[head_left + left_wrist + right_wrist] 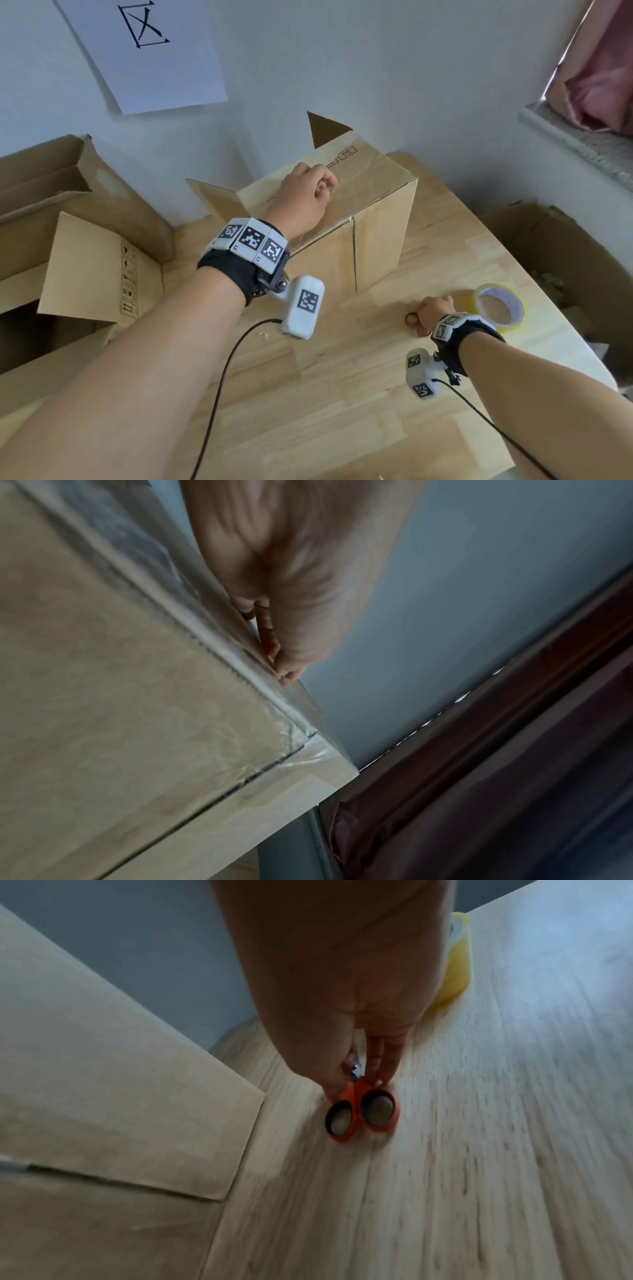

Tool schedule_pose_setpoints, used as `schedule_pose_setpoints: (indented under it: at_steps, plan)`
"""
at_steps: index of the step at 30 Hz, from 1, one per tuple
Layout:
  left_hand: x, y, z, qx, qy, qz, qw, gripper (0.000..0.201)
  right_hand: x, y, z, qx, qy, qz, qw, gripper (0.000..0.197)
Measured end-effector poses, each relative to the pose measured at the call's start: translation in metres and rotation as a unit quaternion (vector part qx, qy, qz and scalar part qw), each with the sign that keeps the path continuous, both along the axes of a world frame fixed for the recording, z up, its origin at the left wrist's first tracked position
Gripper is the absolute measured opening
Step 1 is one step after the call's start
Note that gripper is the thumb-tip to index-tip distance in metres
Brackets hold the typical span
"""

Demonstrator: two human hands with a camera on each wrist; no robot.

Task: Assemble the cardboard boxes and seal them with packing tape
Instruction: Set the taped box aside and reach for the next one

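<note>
My left hand [303, 202] rests on top of the cardboard box [346, 219] that stands on the wooden counter [342, 394], toward its far side; the fingers are curled in a narrow grip against the taped top, and from the left wrist view they seem to press or pinch at the clear packing tape [219, 653] along the box's edge, though the blur there leaves me unsure which. The tape runs shiny across the top seam and down over the corner. My right hand [433, 313] is low on the counter, near the box's right front corner and just left of the yellow tape roll [500, 306], which lies flat with its hole facing up. This grip is closed around a pair of orange-handled scissors [359, 1112], holding them near the pivot so the two finger loops stick out toward the camera. To the left of the counter sit other open cardboard boxes [68, 240] with their flaps raised, and a white sheet of paper [147, 51] with a black mark hangs on the far wall.
</note>
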State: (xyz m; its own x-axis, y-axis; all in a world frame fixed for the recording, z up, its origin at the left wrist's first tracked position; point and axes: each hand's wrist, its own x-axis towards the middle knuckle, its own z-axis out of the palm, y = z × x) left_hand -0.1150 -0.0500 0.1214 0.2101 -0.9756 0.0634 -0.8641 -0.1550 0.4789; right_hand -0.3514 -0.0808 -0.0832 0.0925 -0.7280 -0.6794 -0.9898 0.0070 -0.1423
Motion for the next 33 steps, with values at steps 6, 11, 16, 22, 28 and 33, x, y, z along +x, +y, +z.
schedule_pose_setpoints:
  at_steps: [6,11,16,22,28,33]
  plan:
    - [-0.002,0.001,0.000,-0.001,-0.002,-0.001,1.000,0.024,-0.015,0.005,-0.013,-0.073,-0.030,-0.039,0.996,0.030]
    - [-0.002,0.003,-0.001,-0.008,-0.007,0.000,1.000,0.024,-0.032,0.015,-0.021,-0.118,-0.027,-0.063,0.991,0.032]
    - [-0.003,0.002,0.000,-0.006,-0.002,0.006,1.000,0.024,-0.041,0.019,-0.022,-0.123,-0.062,-0.035,0.990,0.034]
    - [-0.001,0.000,0.002,-0.014,0.017,0.021,1.000,0.023,-0.044,0.022,-0.019,-0.119,-0.085,-0.032,0.989,0.028]
    - [0.005,-0.002,0.003,-0.032,0.022,0.070,0.997,0.016,-0.044,0.021,-0.013,-0.076,-0.130,-0.071,0.986,0.023]
    - [0.007,0.003,0.004,-0.036,0.017,0.074,0.996,0.012,-0.045,0.017,-0.005,-0.023,-0.129,-0.113,0.985,0.039]
